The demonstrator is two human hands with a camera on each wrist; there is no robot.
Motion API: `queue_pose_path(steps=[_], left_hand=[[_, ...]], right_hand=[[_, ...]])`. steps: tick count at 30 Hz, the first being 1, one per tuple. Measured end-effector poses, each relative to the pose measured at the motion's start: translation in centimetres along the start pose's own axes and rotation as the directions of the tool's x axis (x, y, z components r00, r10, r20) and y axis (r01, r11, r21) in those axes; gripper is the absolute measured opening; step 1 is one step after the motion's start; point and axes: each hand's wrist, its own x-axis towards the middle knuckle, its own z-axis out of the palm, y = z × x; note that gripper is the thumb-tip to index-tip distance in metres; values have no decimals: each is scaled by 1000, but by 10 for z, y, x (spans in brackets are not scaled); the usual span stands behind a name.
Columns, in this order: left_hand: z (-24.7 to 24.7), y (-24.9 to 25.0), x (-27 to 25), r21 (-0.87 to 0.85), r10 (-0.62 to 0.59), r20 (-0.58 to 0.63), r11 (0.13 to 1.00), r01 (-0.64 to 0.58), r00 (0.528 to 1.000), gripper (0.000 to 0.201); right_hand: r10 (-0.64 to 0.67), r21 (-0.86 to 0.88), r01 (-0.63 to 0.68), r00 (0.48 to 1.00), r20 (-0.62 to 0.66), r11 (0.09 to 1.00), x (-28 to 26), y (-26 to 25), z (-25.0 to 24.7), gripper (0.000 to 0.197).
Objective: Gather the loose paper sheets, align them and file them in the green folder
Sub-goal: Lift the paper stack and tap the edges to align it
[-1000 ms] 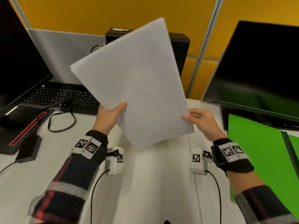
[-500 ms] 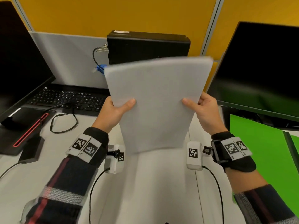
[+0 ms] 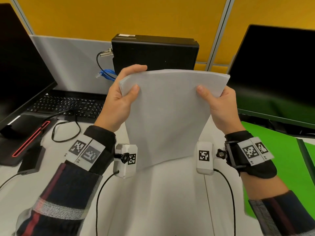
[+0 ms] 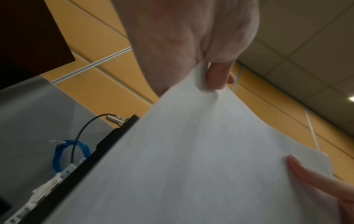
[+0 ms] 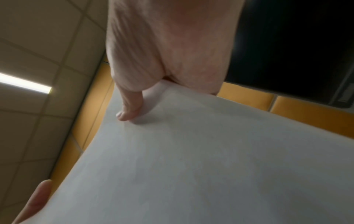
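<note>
I hold a stack of white paper sheets [image 3: 167,114] upright above the desk, its lower edge near the tabletop. My left hand [image 3: 125,92] grips the stack's upper left corner, thumb in front and fingers curled over the top. My right hand [image 3: 215,99] pinches the upper right side, thumb on the front face. The top of the stack bows slightly. In the wrist views the paper [image 4: 191,159] [image 5: 201,159] fills the lower part, each thumb pressed on it. The green folder [image 3: 279,160] lies open on the desk at the right.
A black computer box [image 3: 154,53] stands behind the paper, with a blue cable [image 3: 107,74] beside it. Monitors stand at the left [image 3: 20,74] and right [image 3: 279,72]. A keyboard [image 3: 68,106] and black cables [image 3: 66,130] lie at the left on the white desk [image 3: 162,201].
The stack has turned from tilted to upright and square to me. Both hands have slid up from its lower sides to its top corners.
</note>
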Motion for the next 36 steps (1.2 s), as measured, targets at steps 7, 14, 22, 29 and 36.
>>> queue_pose_path(steps=[7, 14, 22, 29, 36], left_hand=[[5, -13, -4, 32, -31, -47, 999, 33, 998, 19], [8, -14, -1, 73, -20, -111, 997, 29, 994, 25], [5, -16, 0, 39, -19, -127, 999, 24, 992, 11], [7, -17, 2, 77, -34, -147, 996, 45, 989, 26], [5, -18, -1, 113, 15, -199, 994, 7, 980, 44]], right_hand=[[-147, -106, 144, 989, -26, 984, -1, -6, 6, 18], [-185, -139, 180, 982, -26, 974, 0, -4, 8, 17], [-281, -218, 276, 960, 9, 936, -3, 0, 4, 29], [-321, -227, 310, 947, -14, 923, 0, 7, 2, 23], [30, -47, -29, 999, 28, 998, -5, 31, -5, 48]])
